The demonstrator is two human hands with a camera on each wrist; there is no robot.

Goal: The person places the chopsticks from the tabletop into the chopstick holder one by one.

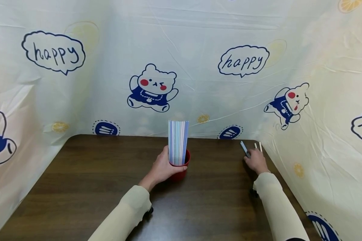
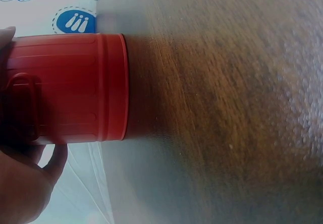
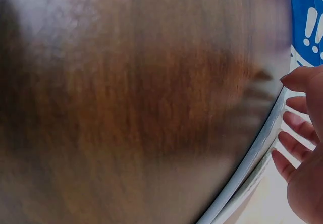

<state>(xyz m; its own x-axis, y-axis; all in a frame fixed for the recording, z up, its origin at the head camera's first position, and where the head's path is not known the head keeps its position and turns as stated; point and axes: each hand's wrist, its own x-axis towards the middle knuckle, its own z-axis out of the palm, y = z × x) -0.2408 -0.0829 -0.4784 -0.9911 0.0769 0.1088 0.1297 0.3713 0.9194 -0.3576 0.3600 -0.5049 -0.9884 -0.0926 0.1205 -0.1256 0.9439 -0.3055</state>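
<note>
My left hand [image 1: 166,164] grips a red cup [image 1: 178,175], thumb along the front near its rim. Ribbed sides and a raised loop show on the same cup [image 2: 68,90] in the left wrist view, its base close over the tabletop. A tight bundle of slim straight sticks [image 1: 178,144] in pale blue, white and lilac rises from the cup. At the far right corner, my right hand [image 1: 255,161] reaches over a blue stick [image 1: 243,147] and two whitish sticks [image 1: 260,146], hiding their near ends. Its fingers [image 3: 301,125] hang loosely bent in the right wrist view.
The dark wooden table [image 1: 211,190] has rounded far corners. A printed cloth [image 1: 196,43] hangs behind it and along both sides, close to the right hand.
</note>
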